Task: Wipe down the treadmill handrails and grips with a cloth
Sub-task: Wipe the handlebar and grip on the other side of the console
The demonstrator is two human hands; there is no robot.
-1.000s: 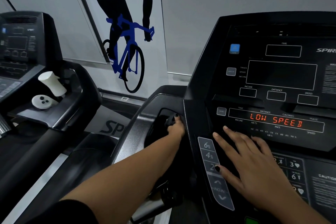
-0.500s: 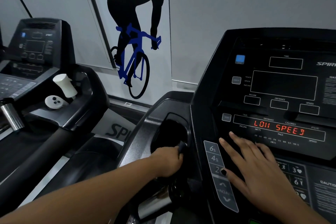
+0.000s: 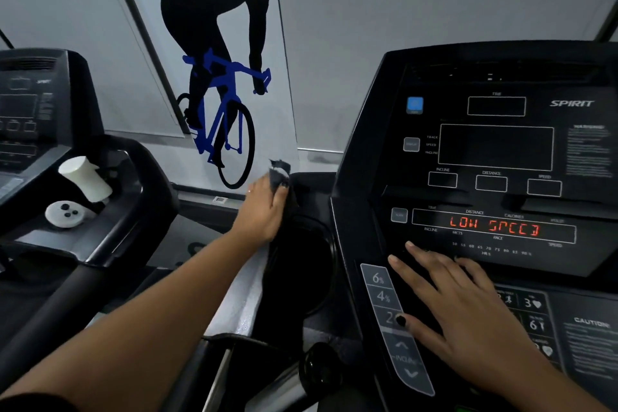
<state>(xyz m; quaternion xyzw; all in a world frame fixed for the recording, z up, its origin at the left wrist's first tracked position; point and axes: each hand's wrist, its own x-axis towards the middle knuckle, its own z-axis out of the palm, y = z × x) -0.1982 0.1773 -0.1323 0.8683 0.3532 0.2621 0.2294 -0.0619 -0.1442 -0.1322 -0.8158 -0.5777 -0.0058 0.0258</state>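
Observation:
My left hand (image 3: 266, 211) grips a dark cloth (image 3: 279, 174) at the far end of the treadmill's left side panel (image 3: 240, 298), beside the dark cup holder (image 3: 301, 264). A bit of cloth sticks up above my fingers. My right hand (image 3: 448, 304) rests flat on the treadmill console (image 3: 495, 144), fingers spread just below the red display that reads low speed, thumb on the incline key strip (image 3: 398, 328). A chrome grip bar (image 3: 284, 385) shows at the bottom, below my left forearm.
A second treadmill (image 3: 30, 117) stands to the left, with a white bottle (image 3: 85, 179) and a white controller (image 3: 65, 213) on its tray. Its black handrail (image 3: 57, 308) runs toward me. A cyclist poster (image 3: 217, 77) hangs on the wall ahead.
My left hand has lifted out of the cup holder and moved forward to the far end of the side panel, the cloth now visible in it. My right hand stayed on the console.

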